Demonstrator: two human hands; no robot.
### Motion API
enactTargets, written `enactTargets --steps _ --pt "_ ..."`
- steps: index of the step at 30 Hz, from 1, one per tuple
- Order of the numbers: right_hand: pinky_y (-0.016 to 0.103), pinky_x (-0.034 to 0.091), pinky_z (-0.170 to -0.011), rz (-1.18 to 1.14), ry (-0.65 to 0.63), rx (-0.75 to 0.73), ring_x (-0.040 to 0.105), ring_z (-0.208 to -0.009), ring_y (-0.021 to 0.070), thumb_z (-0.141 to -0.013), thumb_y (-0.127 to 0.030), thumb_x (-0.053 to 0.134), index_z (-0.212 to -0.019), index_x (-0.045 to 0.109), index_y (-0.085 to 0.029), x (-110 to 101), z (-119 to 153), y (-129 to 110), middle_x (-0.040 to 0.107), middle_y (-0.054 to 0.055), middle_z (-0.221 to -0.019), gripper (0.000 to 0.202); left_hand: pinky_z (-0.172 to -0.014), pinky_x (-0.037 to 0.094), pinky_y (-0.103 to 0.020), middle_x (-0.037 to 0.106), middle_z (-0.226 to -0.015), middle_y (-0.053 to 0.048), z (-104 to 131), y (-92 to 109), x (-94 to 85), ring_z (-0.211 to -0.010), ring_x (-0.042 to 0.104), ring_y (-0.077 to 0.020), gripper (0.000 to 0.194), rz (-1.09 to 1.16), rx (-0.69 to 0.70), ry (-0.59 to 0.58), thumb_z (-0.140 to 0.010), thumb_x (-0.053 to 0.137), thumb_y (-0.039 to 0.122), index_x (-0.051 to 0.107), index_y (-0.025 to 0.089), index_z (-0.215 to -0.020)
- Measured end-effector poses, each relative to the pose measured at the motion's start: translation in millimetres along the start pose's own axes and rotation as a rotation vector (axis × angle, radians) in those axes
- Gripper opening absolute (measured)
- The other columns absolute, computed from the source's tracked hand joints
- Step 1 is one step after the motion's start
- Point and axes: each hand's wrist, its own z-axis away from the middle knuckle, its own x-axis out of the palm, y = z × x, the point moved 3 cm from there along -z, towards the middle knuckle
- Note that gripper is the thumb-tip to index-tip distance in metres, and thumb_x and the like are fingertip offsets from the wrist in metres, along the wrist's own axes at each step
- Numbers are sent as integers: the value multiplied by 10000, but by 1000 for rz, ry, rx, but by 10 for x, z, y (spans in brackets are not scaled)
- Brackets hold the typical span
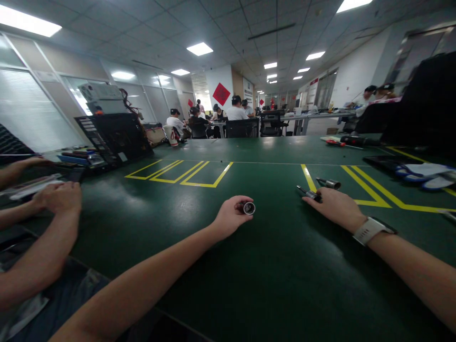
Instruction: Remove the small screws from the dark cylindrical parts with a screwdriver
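My left hand (233,216) is closed around a short metal cylinder (249,208), like a socket, held above the green table. Its round open end with a bright rim faces me; the inside is dark. On the right, my right hand (337,206), with a light-strapped watch on the wrist, grips a metal cylinder with a thin shaft (310,194) between thumb and fingers. The shaft points away to the left. A second cylinder with a thin shaft (330,183) lies just beyond the fingers of that hand.
Yellow tape outlines (199,183) mark the green table (185,285). At left, another person's hands (60,197) work near a black computer case (117,137). White and blue gloves (427,175), a red screwdriver (335,142) and a dark tool (359,141) lie at right.
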Motion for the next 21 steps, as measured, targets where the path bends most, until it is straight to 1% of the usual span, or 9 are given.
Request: enactTargets --steps 2,5,9,11,14,18,21 --pt "360 473 -602 -41 41 31 648 -786 289 -827 -557 426 -910 626 -127 -81 -9 61 683 151 -876 482 -851 529 -379 669 -921 -50 -1 -21 -10 -866 660 -176 450 -35 -2 -1 -617 685 -16 586 130 -1031" --pt "337 470 -590 -109 115 85 644 -794 266 -862 -467 391 -996 612 -128 -209 -33 177 684 138 -908 427 -843 533 -371 663 -944 -59 -7 -44 -30 -891 656 -182 449 -60 18 -6 -642 679 14 573 130 -1062" --pt "316 471 -610 -184 181 118 636 -836 254 -834 -338 443 -999 616 -134 -291 -73 315 683 124 -925 314 -843 532 -371 656 -967 -60 -7 -74 -41 -917 648 -192 443 -116 65 -13 -661 685 69 570 142 -1083" --pt "318 465 -602 -206 181 116 636 -805 252 -816 -293 456 -993 625 -142 -285 -85 353 686 113 -894 287 -849 528 -374 648 -990 -63 1 -85 -39 -937 640 -198 431 -159 81 -16 -670 681 86 572 147 -1083" --pt "324 454 -575 -224 140 89 635 -732 245 -814 -262 442 -974 649 -161 -236 -89 362 690 98 -850 280 -851 525 -371 627 -1045 -69 14 -89 -31 -978 620 -205 414 -214 115 -36 -682 676 114 576 159 -1082" --pt "355 473 -655 -248 90 36 634 -834 263 -800 -244 442 -891 689 -185 -144 -89 343 695 88 -938 270 -826 530 -349 607 -1076 -68 19 -97 -31 -993 606 -204 409 -241 145 -38 -685 672 130 575 167 -1081" --pt "402 481 -699 -285 98 36 627 -872 294 -777 -258 463 -888 695 -166 -122 -96 354 691 111 -957 273 -809 531 -333 600 -1079 -68 20 -100 -34 -978 606 -198 404 -250 162 -35 -685 674 142 574 166 -1076"
